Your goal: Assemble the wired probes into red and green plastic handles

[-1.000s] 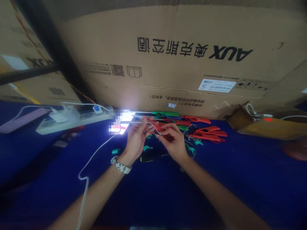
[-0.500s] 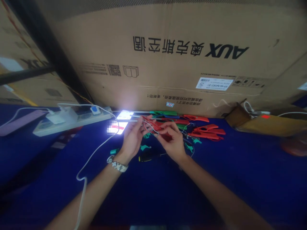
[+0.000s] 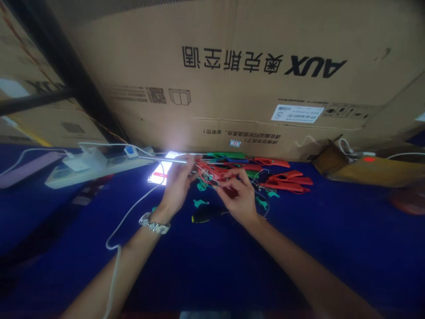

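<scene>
Large carton [image 3: 232, 102] fills the top of frame, standing behind the surface [image 3: 212, 266]. Handled tools [image 3: 285, 181] lie along its foot, centre to right of centre. Screen [image 3: 162, 170] on surface at their left end. Power strip [image 3: 56, 177] left of that, plugs [image 3: 79, 161] in it; flat slab [image 3: 29, 170] at far left. Small loose parts [image 3: 201, 203] and screwdriver [image 3: 202, 216] in front of tools, mid-frame. Long cable [image 3: 114, 248] crosses screen, drops to bottom edge, left of centre. Smaller box [image 3: 381, 173] at right.

Hands [image 3: 177, 186] [image 3: 241, 199] close together, fingers [image 3: 243, 176] bent, forearms [image 3: 119, 266] converging
</scene>
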Demonstrator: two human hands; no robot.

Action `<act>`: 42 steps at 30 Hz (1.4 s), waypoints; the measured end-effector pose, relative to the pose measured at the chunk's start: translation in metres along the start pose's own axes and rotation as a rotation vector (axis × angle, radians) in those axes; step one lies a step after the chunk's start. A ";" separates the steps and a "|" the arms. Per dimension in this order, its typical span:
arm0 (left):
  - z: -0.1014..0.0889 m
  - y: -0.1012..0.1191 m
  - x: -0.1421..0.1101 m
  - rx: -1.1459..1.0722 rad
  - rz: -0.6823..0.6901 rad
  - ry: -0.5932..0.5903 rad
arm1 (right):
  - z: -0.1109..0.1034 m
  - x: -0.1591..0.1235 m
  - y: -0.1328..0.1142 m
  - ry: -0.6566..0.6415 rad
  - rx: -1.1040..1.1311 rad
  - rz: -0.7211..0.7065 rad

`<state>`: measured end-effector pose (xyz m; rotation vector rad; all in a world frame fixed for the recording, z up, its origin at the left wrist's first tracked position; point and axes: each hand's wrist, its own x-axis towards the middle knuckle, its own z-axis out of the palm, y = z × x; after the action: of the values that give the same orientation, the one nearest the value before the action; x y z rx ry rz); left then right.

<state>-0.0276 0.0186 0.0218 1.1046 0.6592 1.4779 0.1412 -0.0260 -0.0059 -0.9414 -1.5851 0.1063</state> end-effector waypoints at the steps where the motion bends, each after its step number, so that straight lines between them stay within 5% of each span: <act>1: 0.000 0.000 -0.002 -0.042 -0.046 -0.083 | 0.000 0.000 0.000 0.028 0.001 0.004; 4: 0.001 -0.002 -0.008 -0.051 -0.176 -0.303 | -0.001 0.001 -0.001 0.089 -0.016 0.013; 6: 0.003 -0.002 -0.010 0.047 -0.184 -0.339 | -0.002 0.001 -0.001 0.108 -0.045 0.010; 11: 0.005 0.006 -0.008 0.329 -0.074 -0.319 | -0.002 0.001 -0.001 0.112 -0.074 -0.015; 23: 0.007 -0.004 -0.009 0.146 -0.157 -0.317 | -0.006 0.004 -0.004 0.037 -0.037 -0.002; 31: 0.006 0.001 -0.004 0.220 -0.088 -0.222 | -0.010 0.006 -0.002 -0.047 0.063 0.064; 42: 0.002 0.001 -0.004 0.267 -0.071 -0.290 | -0.009 0.004 -0.001 -0.018 0.039 0.119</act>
<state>-0.0260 0.0140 0.0219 1.4534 0.6950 1.1609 0.1481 -0.0283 0.0001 -1.0063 -1.5379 0.2294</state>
